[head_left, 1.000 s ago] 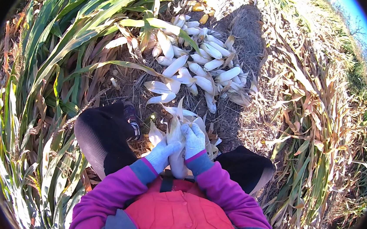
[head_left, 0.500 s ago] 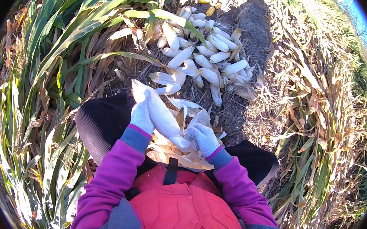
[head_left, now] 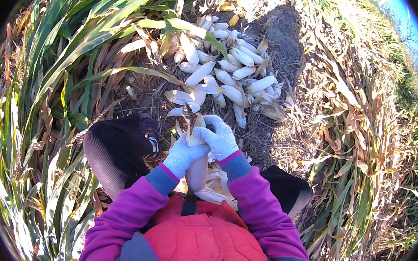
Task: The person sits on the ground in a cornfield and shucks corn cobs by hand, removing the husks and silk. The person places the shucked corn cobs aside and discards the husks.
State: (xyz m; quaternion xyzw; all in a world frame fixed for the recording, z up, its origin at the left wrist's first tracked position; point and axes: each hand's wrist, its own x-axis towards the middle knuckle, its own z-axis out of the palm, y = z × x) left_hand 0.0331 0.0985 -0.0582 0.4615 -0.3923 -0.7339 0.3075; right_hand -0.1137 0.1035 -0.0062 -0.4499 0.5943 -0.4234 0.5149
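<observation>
Between 2 knit-gloved hands [head_left: 185, 154] [head_left: 220, 140], smooth tapered corn ear [head_left: 197, 173], papery husks [head_left: 216, 197]

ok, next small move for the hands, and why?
Probably pull the husk back with the right hand while the left hand steadies the corn ear: both hands grip its upper part, and loose-looking dry husk sticks out above their fingers.

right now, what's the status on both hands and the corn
Gloved left hand and right hand closed on one corn ear. Ear partly hidden by both hands. Loose pale husks beneath, corn pile ahead.
</observation>
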